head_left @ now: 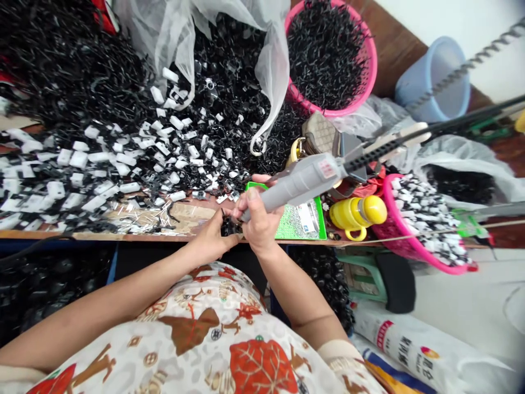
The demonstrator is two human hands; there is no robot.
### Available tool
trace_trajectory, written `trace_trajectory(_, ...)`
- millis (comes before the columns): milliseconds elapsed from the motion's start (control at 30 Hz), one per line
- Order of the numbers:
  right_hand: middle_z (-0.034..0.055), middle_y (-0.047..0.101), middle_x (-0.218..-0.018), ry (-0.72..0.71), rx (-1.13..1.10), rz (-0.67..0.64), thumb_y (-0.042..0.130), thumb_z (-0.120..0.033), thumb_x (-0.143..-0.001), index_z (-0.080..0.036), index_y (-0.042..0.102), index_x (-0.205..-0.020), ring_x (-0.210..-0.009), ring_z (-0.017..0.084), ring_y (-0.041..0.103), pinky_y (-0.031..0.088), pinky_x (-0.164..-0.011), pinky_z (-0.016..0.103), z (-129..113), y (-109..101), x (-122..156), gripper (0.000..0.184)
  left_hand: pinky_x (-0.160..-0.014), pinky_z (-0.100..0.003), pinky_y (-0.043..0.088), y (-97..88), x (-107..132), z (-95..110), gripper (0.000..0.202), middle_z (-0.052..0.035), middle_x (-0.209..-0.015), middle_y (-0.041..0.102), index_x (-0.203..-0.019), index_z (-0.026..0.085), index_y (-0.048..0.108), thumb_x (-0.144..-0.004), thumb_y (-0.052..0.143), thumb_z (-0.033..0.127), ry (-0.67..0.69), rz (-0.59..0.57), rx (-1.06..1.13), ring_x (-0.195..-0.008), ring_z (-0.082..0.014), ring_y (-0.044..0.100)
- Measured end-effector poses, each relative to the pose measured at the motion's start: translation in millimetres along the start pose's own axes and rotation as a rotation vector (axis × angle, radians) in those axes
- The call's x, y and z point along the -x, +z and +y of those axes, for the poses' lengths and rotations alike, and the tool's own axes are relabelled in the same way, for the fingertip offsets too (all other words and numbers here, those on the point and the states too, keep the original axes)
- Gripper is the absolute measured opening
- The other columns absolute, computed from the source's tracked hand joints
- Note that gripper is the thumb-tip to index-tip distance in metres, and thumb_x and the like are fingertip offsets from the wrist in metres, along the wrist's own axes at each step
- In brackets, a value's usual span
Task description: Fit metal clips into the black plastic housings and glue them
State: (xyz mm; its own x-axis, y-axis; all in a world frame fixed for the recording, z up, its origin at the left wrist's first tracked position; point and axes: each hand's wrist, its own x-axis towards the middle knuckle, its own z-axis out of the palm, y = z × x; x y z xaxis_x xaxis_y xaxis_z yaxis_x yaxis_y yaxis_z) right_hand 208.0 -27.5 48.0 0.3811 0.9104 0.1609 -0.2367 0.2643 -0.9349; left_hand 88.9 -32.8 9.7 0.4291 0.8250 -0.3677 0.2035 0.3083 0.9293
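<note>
My right hand (261, 219) is wrapped round a grey electric screwdriver (297, 180), whose black cord runs off to the upper right. The tool's tip points down and left toward my left hand (215, 235). Between the thumb and fingers of that hand is a small black plastic part (228, 224), mostly covered by the fingers. Just behind the right hand lies a green tray (324, 224) full of small silvery screws, with a white label in it. Many white-and-black plastic pieces (123, 158) are heaped to the left of both hands.
Black parts pile up behind, partly under a clear plastic bag (273, 60). A pink basket (371, 71) of black strips stands at the back. To the right are a yellow bottle (348, 212), another pink basket (394, 235) and a blue bin (426, 82). The table edge (143, 237) runs before me.
</note>
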Motion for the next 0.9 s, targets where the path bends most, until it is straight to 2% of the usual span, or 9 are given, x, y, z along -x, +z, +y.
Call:
trace_trajectory(200, -0.0103, 0.051, -0.057, 0.008, 0.005, -0.033, 0.073, -0.052, -0.083, -0.025, 0.053, -0.103, -0.044, 0.01, 0.054, 0.053, -0.05, 0.027, 6.2, 3.2, 2.1, 0.039, -0.065, -0.03, 0.05, 6.3, -6.1, -3.9, 0.036, -0.0008, -0.082, 0.068, -0.097, 0.022, 0.061, -0.067, 0.08, 0.024, 0.136, 0.105, 0.026, -0.079, -0.0236, 0.064)
trace_trajectory(300, -0.0102, 0.053, -0.056, 0.023, -0.031, 0.023, 0.076, -0.043, -0.081, -0.024, 0.055, -0.1, -0.044, 0.009, 0.054, 0.049, -0.046, 0.023, -0.5, 4.6, 1.9, 0.034, -0.085, -0.038, 0.052, 9.0, -8.4, -4.8, 0.036, -0.0055, -0.101, 0.07, -0.105, 0.022, 0.059, -0.072, 0.073, 0.026, 0.222, 0.069, -0.056, -0.096, -0.027, 0.065)
trace_trajectory(367, -0.0106, 0.054, -0.057, 0.039, -0.068, 0.043, 0.077, -0.036, -0.08, -0.025, 0.056, -0.102, -0.041, 0.009, 0.051, 0.045, -0.042, 0.022, -6.6, 2.8, -2.4, 0.032, -0.09, -0.042, 0.052, -2.1, -3.5, -0.4, 0.038, -0.0075, -0.107, 0.071, -0.108, 0.022, 0.06, -0.072, 0.071, 0.027, 0.206, -0.006, -0.158, -0.1, -0.0293, 0.066)
trace_trajectory(433, -0.0103, 0.054, -0.055, 0.043, -0.078, 0.048, 0.074, -0.036, -0.082, -0.024, 0.059, -0.102, -0.038, 0.009, 0.047, 0.044, -0.04, 0.023, -11.1, -1.9, -10.2, 0.028, -0.089, -0.04, 0.053, -27.7, 12.9, 6.4, 0.042, -0.0064, -0.105, 0.073, -0.109, 0.024, 0.064, -0.069, 0.074, 0.025, 0.205, -0.049, -0.219, -0.098, -0.0294, 0.068)
trace_trajectory(533, -0.0086, 0.056, -0.054, -0.035, -0.033, 0.062, 0.072, -0.034, -0.081, -0.022, 0.063, -0.102, -0.038, 0.012, 0.047, 0.043, -0.038, 0.025, -11.3, -12.6, -22.4, 0.025, -0.08, -0.033, 0.053, -86.2, 61.0, 7.7, 0.034, -0.0056, -0.101, 0.075, -0.11, 0.027, 0.069, -0.076, 0.071, 0.031, 0.212, -0.099, -0.307, -0.089, -0.0266, 0.07)
trace_trajectory(633, -0.0068, 0.056, -0.053, -0.086, 0.017, 0.084, 0.073, -0.029, -0.079, -0.02, 0.066, -0.101, -0.039, 0.013, 0.049, 0.045, -0.039, 0.027, -3.6, -20.5, -27.4, 0.024, -0.064, -0.03, 0.05, -154.1, 115.5, -19.6, 0.022, -0.0026, -0.078, 0.074, -0.094, 0.028, 0.073, -0.074, 0.071, 0.036, -0.029, -0.054, -0.417, -0.067, -0.0241, 0.067)
trace_trajectory(733, -0.0063, 0.057, -0.053, -0.067, 0.047, 0.064, 0.075, -0.029, -0.079, -0.019, 0.066, -0.102, -0.039, 0.014, 0.049, 0.044, -0.039, 0.028, 7.6, -18.6, -24.8, 0.026, -0.072, -0.032, 0.052, -217.9, 153.5, -65.9, 0.027, -0.0052, -0.077, 0.074, -0.085, 0.025, 0.07, -0.065, 0.073, 0.042, -0.464, 0.159, -0.697, -0.074, -0.0287, 0.071)
trace_trajectory(833, -0.0066, 0.058, -0.054, -0.029, 0.061, 0.037, 0.078, -0.03, -0.079, -0.019, 0.065, -0.105, -0.041, 0.013, 0.05, 0.046, -0.041, 0.027, 15.2, -8.2, -18.0, 0.031, -0.079, -0.047, 0.053, -262.8, 175.7, -97.8, 0.052, -0.0235, -0.095, 0.074, -0.107, 0.01, 0.066, -0.069, 0.065, 0.045, -0.667, 0.427, -0.864, -0.088, -0.0423, 0.072)
trace_trajectory(900, -0.007, 0.058, -0.056, -0.003, 0.067, 0.017, 0.08, -0.03, -0.078, -0.019, 0.064, -0.106, -0.044, 0.012, 0.052, 0.047, -0.043, 0.025, 17.3, -0.5, -13.5, 0.034, -0.087, -0.053, 0.051, -274.3, 184.9, -100.7, 0.072, -0.0351, -0.119, 0.067, -0.129, 0.0, 0.056, -0.074, 0.061, 0.046, -0.726, 0.548, -0.96, -0.105, -0.0481, 0.069)
